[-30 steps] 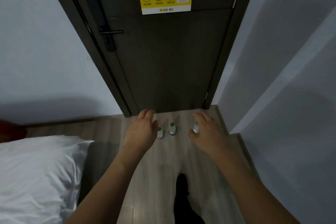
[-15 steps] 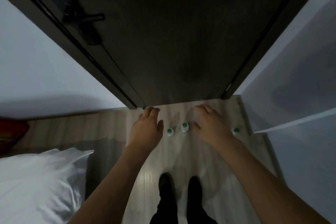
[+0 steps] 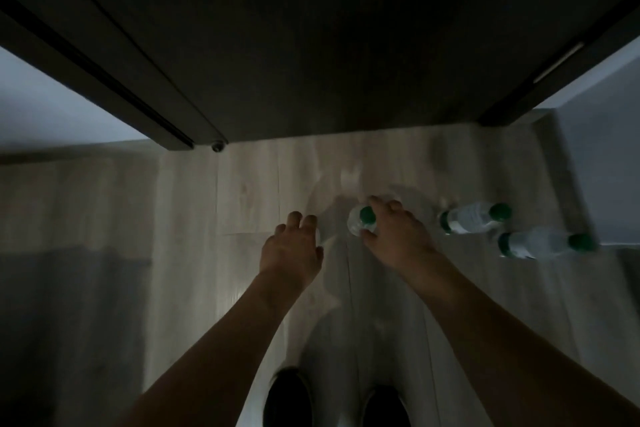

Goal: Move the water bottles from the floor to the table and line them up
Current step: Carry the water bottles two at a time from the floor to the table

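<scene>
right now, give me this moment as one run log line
phase: pickup | right hand: grips upright bottle | left hand: reaching down, contents hidden | two more bottles at right | on floor

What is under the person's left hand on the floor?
Only pale wood-look floor shows around the left hand; a faint clear edge at its fingertips may be a bottle, but the hand covers whatever is beneath.

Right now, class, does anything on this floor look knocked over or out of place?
Yes. Two water bottles appear to lie on their sides near the right wall, while a third bottle stands upright by the right hand. Motion blur makes it uncertain. No spill shows.
</scene>
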